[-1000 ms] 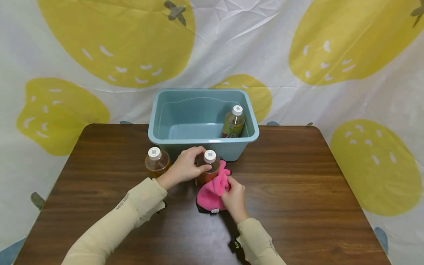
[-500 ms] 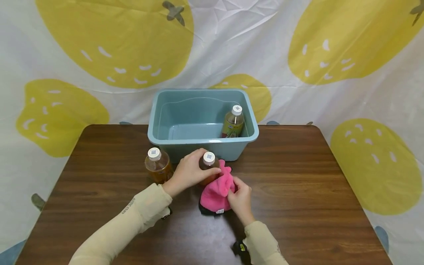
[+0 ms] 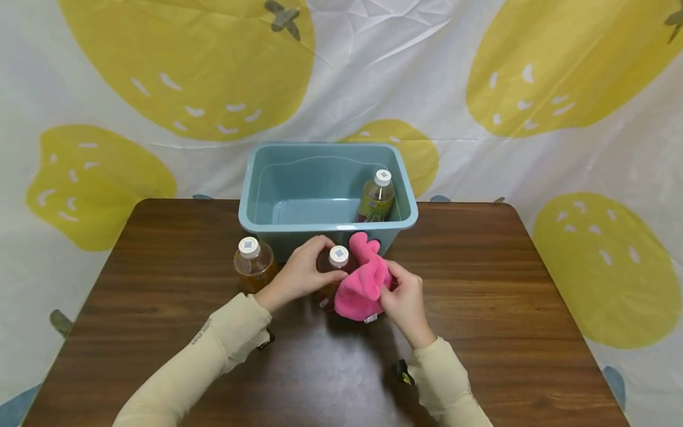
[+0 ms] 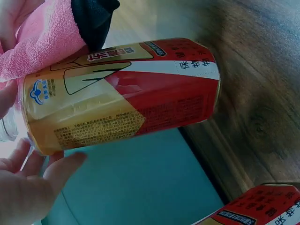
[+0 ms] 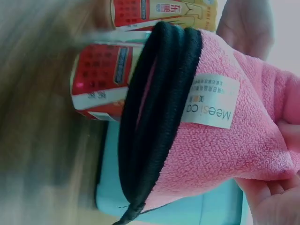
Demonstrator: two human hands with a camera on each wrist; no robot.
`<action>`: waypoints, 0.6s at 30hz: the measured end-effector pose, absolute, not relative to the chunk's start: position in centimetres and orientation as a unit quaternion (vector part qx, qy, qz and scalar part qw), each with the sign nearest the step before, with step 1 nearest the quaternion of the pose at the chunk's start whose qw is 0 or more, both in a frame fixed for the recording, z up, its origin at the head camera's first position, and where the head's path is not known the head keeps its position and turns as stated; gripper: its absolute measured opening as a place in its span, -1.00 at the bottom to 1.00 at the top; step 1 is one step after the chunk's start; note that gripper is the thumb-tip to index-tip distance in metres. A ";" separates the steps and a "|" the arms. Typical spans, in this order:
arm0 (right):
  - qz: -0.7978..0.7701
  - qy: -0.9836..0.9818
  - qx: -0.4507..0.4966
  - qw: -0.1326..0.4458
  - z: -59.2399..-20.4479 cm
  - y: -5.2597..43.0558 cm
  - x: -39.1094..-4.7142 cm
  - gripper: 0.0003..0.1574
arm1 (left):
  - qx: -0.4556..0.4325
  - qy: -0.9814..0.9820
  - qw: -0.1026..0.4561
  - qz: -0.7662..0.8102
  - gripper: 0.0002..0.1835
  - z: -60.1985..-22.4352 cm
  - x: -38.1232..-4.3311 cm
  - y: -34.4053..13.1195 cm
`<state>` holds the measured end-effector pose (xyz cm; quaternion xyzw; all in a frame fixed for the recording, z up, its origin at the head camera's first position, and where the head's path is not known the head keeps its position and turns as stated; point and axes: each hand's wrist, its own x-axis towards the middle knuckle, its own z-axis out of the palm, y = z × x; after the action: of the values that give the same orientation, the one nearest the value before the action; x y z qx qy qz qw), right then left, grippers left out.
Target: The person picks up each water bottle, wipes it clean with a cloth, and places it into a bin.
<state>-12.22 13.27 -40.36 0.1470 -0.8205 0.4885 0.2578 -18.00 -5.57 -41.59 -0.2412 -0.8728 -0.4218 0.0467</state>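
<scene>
Near the middle of the table, my left hand [image 3: 300, 271] grips a white-capped drink bottle [image 3: 338, 256] round its upper part. In the left wrist view its red and gold label [image 4: 122, 96] shows plainly. My right hand [image 3: 404, 303] pinches a bunched pink towelling cloth [image 3: 365, 289] with black edging, which hangs against the bottle's right side and hides part of it. A white tag [image 5: 213, 101] is visible on the cloth in the right wrist view. To the left of my left hand stands a second bottle [image 3: 255, 267], upright with a white cap.
Behind the hands is a blue-green plastic tub [image 3: 328, 228], with a third bottle [image 3: 376, 200] upright at its right end. The brown wooden table [image 3: 469, 284] reaches out to both sides. A lemon-print curtain [image 3: 384, 71] hangs at the back.
My right hand has moved right and away from me, lifting the cloth; its top now overlaps the tub's front. My left hand stays at the bottle, its thumb now lower across the front.
</scene>
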 end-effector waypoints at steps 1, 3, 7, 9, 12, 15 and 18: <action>0.485 -0.824 0.150 0.252 -40.6 13.4 -12.5 -0.74 | -0.245 -0.873 0.049 -0.420 -0.53 -41.6 -18.0 -5.6; 0.482 -0.830 0.153 0.237 -41.2 13.6 -13.1 -0.73 | -0.253 -0.870 0.051 -0.420 -0.56 -41.6 -18.0 -5.8; 0.473 -0.836 0.167 0.222 -42.1 13.7 -14.1 -0.73 | -0.258 -0.867 0.053 -0.422 -0.58 -41.6 -17.9 -6.0; 0.469 -0.838 0.174 0.216 -42.0 13.5 -14.3 -0.74 | -0.261 -0.867 0.052 -0.421 -0.60 -41.6 -17.7 -6.1; 0.462 -0.841 0.182 0.214 -42.0 13.4 -14.6 -0.74 | -0.267 -0.869 0.050 -0.413 -0.62 -41.7 -17.4 -6.2; 0.450 -0.846 0.189 0.217 -42.0 13.3 -14.9 -0.75 | -0.270 -0.871 0.055 -0.408 -0.64 -41.6 -17.3 -6.1; 0.441 -0.847 0.198 0.222 -42.1 13.2 -15.0 -0.73 | -0.269 -0.873 0.060 -0.402 -0.65 -41.5 -17.3 -6.1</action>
<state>-14.96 13.24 -42.14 0.1982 -0.8469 0.4407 0.2219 -17.29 -6.10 -41.55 -0.2695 -0.8731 -0.4018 0.0601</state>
